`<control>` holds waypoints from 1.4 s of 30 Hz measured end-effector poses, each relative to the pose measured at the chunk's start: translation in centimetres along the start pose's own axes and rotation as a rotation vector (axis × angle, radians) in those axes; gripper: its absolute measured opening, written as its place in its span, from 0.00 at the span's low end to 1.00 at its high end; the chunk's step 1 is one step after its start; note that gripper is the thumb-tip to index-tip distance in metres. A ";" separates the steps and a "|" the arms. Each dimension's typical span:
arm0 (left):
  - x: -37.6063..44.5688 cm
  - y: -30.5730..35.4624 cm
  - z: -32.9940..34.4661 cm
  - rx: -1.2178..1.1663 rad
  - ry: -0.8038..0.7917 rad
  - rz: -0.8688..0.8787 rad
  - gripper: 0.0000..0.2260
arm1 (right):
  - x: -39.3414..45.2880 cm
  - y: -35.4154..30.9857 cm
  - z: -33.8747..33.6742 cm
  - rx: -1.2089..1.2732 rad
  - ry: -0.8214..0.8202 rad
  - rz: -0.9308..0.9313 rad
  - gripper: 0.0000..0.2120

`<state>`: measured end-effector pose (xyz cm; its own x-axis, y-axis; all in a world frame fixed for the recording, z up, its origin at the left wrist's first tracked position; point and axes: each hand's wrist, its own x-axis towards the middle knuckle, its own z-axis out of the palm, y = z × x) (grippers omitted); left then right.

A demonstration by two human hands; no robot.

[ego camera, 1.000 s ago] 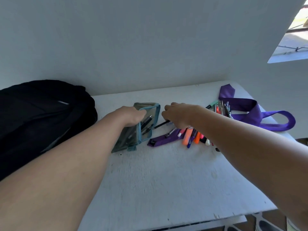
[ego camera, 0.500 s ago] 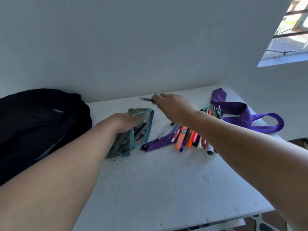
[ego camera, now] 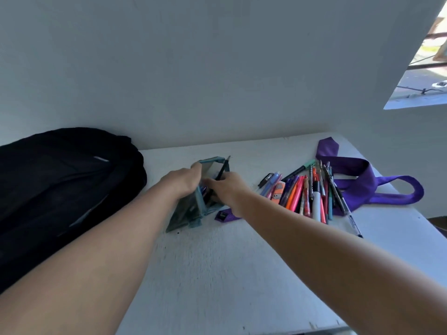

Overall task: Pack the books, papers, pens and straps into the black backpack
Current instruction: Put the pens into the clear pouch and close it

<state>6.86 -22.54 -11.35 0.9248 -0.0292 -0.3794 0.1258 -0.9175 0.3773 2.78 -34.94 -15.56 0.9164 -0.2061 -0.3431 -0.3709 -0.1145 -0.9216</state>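
The left hand (ego camera: 185,182) grips the teal pencil pouch (ego camera: 193,209) by its rim, propping the mouth open so the right hand (ego camera: 226,187) can slide its pinched black pen (ego camera: 221,171) inside.

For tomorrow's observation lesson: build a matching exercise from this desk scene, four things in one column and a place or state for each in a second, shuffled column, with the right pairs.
Things:
1. black backpack
2. teal pencil pouch
3. purple strap
4. loose pens

Places or states:
A. held open by the left hand
B. in a pile on the table, between the pouch and the strap
C. at the table's left end, against the wall
D. looped at the table's right end

Pairs: 1-C, 2-A, 3-D, 4-B
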 end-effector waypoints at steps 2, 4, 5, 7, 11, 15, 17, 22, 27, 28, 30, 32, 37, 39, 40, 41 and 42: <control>-0.1 -0.1 0.0 -0.012 0.002 -0.005 0.34 | -0.5 -0.4 0.3 -0.151 -0.048 -0.018 0.13; -0.2 -0.2 0.0 -0.016 0.003 -0.005 0.34 | -0.4 -0.5 0.4 -0.209 -0.084 -0.053 0.10; -0.2 -0.1 0.0 -0.016 -0.002 -0.005 0.34 | -0.3 -0.6 0.4 -0.227 -0.073 -0.061 0.10; -0.2 -0.1 -0.1 -0.020 -0.005 -0.005 0.34 | -0.3 -0.6 0.4 -0.213 -0.027 -0.060 0.18; 0.0 -0.1 0.0 0.027 -0.003 0.001 0.34 | -0.1 -0.6 -0.3 -0.391 -0.074 -0.184 0.14; 0.1 0.4 0.7 0.147 0.018 0.038 0.33 | 0.3 -1.7 -3.1 -0.682 0.006 -0.355 0.05; 0.2 0.6 0.9 0.190 0.020 0.067 0.34 | 0.6 -2.4 -5.0 -0.788 0.014 -0.380 0.07; 0.8 0.8 0.5 0.233 -0.006 0.085 0.33 | -0.2 -3.5 -9.8 -1.025 -0.209 -0.336 0.04; 1.1 1.1 0.4 0.233 -0.019 0.089 0.32 | -0.7 -3.8 -11.9 -1.238 -0.307 -0.280 0.11; 1.0 1.1 0.4 0.234 -0.017 0.093 0.32 | -0.7 -3.7 -12.1 -1.272 -0.300 -0.282 0.12; 1.1 1.1 0.4 0.237 -0.022 0.096 0.32 | -0.8 -3.7 -12.4 -1.341 -0.285 -0.287 0.12; 1.2 1.1 0.4 0.241 -0.023 0.093 0.32 | -0.7 -3.5 -12.4 -1.404 -0.258 -0.300 0.13; 1.4 1.0 0.5 0.251 -0.033 0.095 0.32 | -0.7 -2.9 -12.0 -1.469 -0.198 -0.362 0.10; 1.5 1.0 0.6 0.251 -0.033 0.098 0.32 | -0.6 -2.6 -11.8 -1.474 -0.221 -0.379 0.10; 1.6 0.9 0.6 0.250 -0.033 0.099 0.32 | -0.4 -2.5 -11.7 -1.493 -0.232 -0.390 0.09; 1.7 0.8 0.6 0.248 -0.033 0.098 0.33 | -0.4 -2.4 -11.6 -1.513 -0.237 -0.400 0.08; 1.7 0.8 0.6 0.248 -0.033 0.098 0.33 | -0.3 -2.3 -11.5 -1.532 -0.241 -0.409 0.08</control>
<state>8.30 -23.51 -12.20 0.9154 -0.1317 -0.3803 -0.0592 -0.9787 0.1965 1.63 -45.82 -11.20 0.9334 0.2155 -0.2869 0.2355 -0.9712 0.0367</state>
